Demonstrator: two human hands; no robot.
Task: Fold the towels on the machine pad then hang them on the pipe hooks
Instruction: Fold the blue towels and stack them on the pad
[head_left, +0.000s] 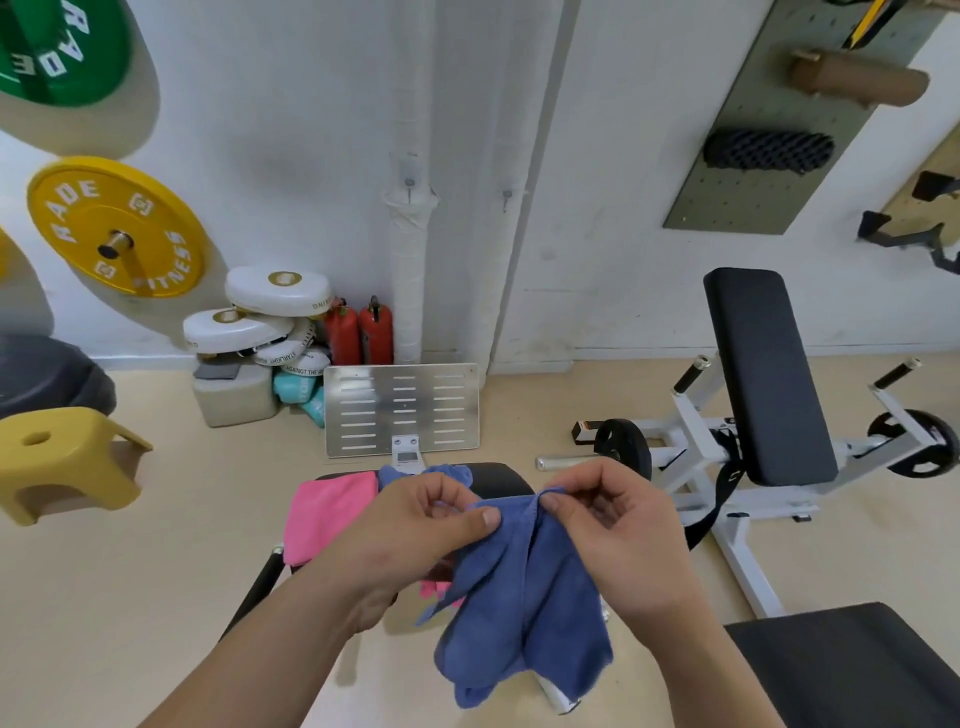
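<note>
Above the machine pad (501, 480), I am holding the blue towel (519, 597) up by its top edge. My left hand (415, 525) is pinching the hem between thumb and forefinger, and my right hand (618, 530) is pinching it just beside, the two pinches almost touching. The cloth is hanging limp in soft, thick terry folds, so I judge this fold is only beginning. A pink towel (327, 509) is lying on the black padded vinyl at the left, though I cannot tell whether it is properly folded. More blue cloth is showing behind my left hand, and I cannot tell if it is a separate towel. The small metal hooks (410, 187) on the white wrapped pipe (409, 270) are carrying nothing, so all the hanging is waiting to be done.
</note>
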